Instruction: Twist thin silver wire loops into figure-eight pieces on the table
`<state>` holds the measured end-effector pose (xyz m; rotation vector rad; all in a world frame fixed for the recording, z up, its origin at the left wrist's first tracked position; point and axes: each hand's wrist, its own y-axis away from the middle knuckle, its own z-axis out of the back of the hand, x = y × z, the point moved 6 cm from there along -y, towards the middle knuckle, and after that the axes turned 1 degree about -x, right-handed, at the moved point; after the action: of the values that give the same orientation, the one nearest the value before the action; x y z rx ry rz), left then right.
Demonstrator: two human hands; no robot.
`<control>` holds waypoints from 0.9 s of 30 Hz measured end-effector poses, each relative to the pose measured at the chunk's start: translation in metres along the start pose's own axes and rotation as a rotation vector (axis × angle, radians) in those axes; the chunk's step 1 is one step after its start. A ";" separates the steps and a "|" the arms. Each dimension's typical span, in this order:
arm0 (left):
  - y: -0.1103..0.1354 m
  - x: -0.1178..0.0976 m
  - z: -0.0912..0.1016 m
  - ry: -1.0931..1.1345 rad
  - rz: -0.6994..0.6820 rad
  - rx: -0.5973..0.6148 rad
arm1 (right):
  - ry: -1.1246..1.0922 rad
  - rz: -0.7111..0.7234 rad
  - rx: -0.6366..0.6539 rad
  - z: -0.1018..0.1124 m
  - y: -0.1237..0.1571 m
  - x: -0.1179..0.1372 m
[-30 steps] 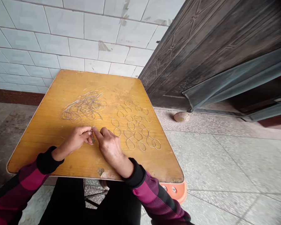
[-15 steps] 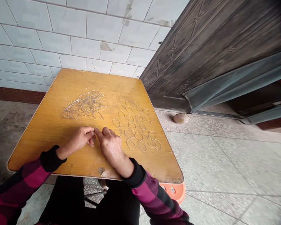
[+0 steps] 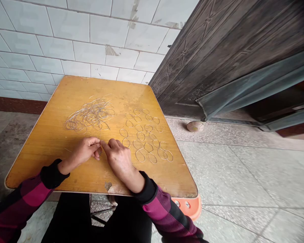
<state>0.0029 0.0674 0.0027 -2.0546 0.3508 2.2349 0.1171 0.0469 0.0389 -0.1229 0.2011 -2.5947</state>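
My left hand (image 3: 83,150) is closed, thumb and fingers pinched on a thin wire that is mostly hidden by the fingers. Tip to tip with it, my right hand (image 3: 118,158) is closed too and pinches the same wire. Both hands are just above the table's near middle. A short wire end (image 3: 68,150) shows left of my left hand. Beyond the hands lies a tangled pile of thin curved wires (image 3: 91,113). To the right of my right hand, several wire loops shaped like figure eights (image 3: 143,145) lie flat in loose rows.
The wooden table (image 3: 53,162) has a chipped near edge. A tiled wall (image 3: 91,54) stands behind it, with a dark carved door (image 3: 192,67) at the right. On the floor are a round pale object (image 3: 195,126) and an orange stool (image 3: 194,206), partly under the table.
The view has shifted slightly. Both hands keep their pinch at nearly the same spot, with only a slight change at the fingertips. The pile and the loops lie as before.
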 end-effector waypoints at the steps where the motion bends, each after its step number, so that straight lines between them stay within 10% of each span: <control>1: 0.000 0.000 0.000 0.017 0.004 -0.005 | -0.002 0.014 -0.013 0.000 0.000 0.000; 11: 0.001 0.001 -0.001 0.044 0.037 0.000 | -0.113 0.054 -0.157 0.000 -0.001 -0.002; 17: 0.002 0.002 -0.001 0.124 0.039 0.000 | -0.707 -0.073 -0.279 -0.006 -0.008 -0.023; 22: 0.000 -0.003 0.009 0.157 0.032 -0.091 | -1.546 -0.296 0.017 -0.035 -0.017 -0.034; 27: 0.000 -0.002 0.007 0.091 0.048 -0.042 | -1.797 -0.375 0.152 -0.041 -0.019 -0.030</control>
<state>-0.0036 0.0695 0.0049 -2.1974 0.3673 2.1982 0.1281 0.0828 0.0004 -2.3173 -0.6979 -1.7904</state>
